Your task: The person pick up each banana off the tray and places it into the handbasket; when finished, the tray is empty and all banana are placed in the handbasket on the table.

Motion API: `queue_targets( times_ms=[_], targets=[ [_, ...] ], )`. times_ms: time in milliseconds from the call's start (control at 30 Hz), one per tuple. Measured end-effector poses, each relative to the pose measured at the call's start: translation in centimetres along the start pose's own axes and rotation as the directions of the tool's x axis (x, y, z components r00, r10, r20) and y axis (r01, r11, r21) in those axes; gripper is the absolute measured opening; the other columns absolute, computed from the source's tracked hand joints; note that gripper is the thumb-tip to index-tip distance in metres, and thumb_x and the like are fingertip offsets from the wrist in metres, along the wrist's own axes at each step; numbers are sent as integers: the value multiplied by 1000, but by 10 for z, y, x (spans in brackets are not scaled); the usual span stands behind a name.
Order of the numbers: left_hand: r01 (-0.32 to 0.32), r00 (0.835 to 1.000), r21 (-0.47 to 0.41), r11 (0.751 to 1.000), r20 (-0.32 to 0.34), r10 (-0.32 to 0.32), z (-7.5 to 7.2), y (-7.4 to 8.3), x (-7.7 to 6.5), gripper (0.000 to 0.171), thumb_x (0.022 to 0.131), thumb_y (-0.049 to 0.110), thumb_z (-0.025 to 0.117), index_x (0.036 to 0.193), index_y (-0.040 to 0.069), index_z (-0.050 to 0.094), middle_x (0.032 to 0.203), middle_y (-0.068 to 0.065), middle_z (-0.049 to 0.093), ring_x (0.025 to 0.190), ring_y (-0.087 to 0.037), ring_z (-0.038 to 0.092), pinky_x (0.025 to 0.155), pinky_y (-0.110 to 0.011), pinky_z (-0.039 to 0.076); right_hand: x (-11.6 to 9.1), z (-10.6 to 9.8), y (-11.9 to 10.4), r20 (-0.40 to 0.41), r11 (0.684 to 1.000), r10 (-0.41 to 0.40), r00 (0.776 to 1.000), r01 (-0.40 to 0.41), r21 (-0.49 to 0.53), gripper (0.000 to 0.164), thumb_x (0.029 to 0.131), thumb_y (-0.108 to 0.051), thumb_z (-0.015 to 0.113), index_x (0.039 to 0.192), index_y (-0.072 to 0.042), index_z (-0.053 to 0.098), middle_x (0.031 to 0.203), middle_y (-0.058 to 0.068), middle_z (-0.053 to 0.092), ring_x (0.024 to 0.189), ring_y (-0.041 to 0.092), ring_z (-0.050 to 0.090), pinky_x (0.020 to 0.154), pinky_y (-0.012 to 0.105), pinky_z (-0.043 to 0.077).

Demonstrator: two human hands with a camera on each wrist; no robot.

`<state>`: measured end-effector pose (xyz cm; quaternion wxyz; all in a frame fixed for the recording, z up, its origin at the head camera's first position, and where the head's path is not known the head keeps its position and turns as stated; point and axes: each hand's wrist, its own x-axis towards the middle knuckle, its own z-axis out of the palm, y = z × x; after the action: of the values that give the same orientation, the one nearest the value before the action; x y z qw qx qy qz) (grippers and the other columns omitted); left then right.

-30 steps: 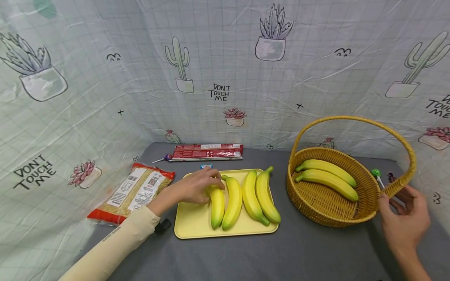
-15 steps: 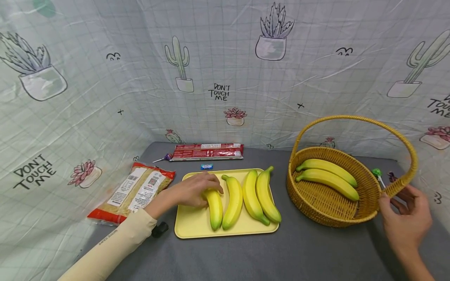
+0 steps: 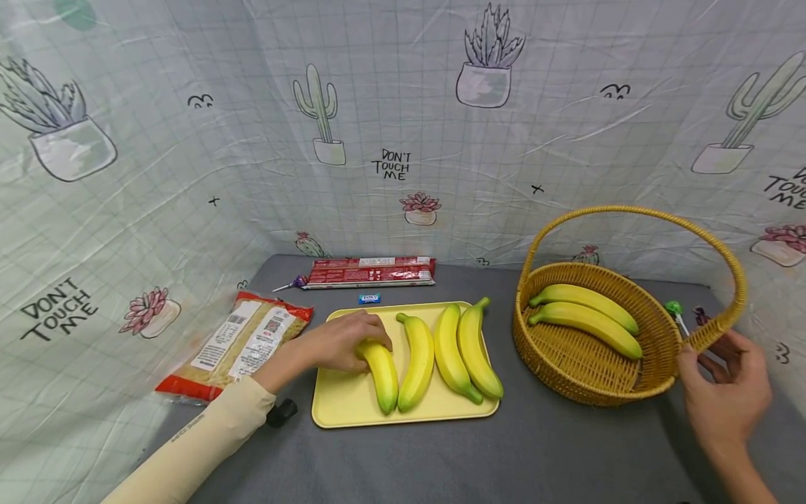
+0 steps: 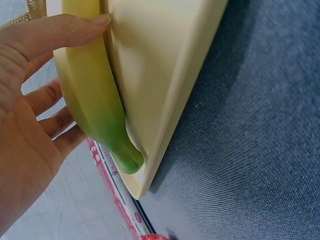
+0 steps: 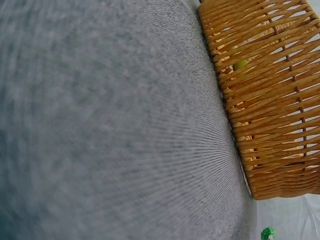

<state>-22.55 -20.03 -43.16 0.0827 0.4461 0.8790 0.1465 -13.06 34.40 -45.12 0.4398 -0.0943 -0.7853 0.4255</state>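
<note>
On a pale yellow tray [image 3: 340, 409], my left hand [image 3: 351, 341] grips the leftmost banana [image 3: 384, 381] near its upper end. The left wrist view shows my thumb across this banana [image 4: 92, 90] and my other fingers along its far side, with the green stem end close to the tray's rim. Three more bananas [image 3: 417, 364] lie to its right on the tray. My right hand [image 3: 727, 392] holds the wicker basket [image 3: 554, 374] at the foot of its handle, on the right side. Two bananas [image 3: 585, 322] lie inside the basket. The right wrist view has only the basket's woven side [image 5: 275, 115].
A bag with red ends [image 3: 236, 343] lies left of the tray, beside my left forearm. Behind the tray are a small blue packet [image 3: 369, 299], a red package [image 3: 371, 273] and a lollipop [image 3: 297, 282]. A green-wrapped lollipop [image 3: 674, 308] stands behind the basket's right side.
My left hand has shifted slightly left, and the top of the leftmost banana has swung left with it, away from its neighbour. My right hand and the basket stay in place.
</note>
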Motion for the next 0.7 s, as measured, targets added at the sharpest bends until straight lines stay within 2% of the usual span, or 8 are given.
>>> queue_targets(
  times_ms=[267,467,533,700],
  targets=[
    [6,1000,-64,998,23,-5,-3,-2,-6,42,81,13,89,120,23,75,118,8,65,110,-15,58,100,-41,48,-1,0,-9,3,1000,-12,1000,11,19,52,94,7,63,144,-6,59,122,-22,55,112,5,60,94,16,49],
    [-46,999,-119,992,-31,43,-8,-2,-7,42,81,13,88,119,23,76,116,9,65,106,-12,59,96,-38,50,1,1,2,-10,1000,-17,1000,17,15,52,93,8,62,144,-6,60,122,-20,56,111,5,60,93,16,49],
    [-48,998,-129,991,-45,43,-9,-1,-7,42,81,12,88,119,23,75,116,9,64,107,-12,59,96,-38,50,1,1,10,-13,1000,-15,1000,15,7,53,94,7,63,144,-8,60,123,-14,59,112,4,59,93,16,49],
    [-30,998,-142,989,-57,22,-12,1,-6,43,82,14,87,121,25,74,119,9,63,111,-12,57,97,-37,49,1,1,14,-2,1000,-13,1000,13,-4,52,94,6,63,145,-6,59,124,-19,57,112,3,59,94,16,48]
  ],
)
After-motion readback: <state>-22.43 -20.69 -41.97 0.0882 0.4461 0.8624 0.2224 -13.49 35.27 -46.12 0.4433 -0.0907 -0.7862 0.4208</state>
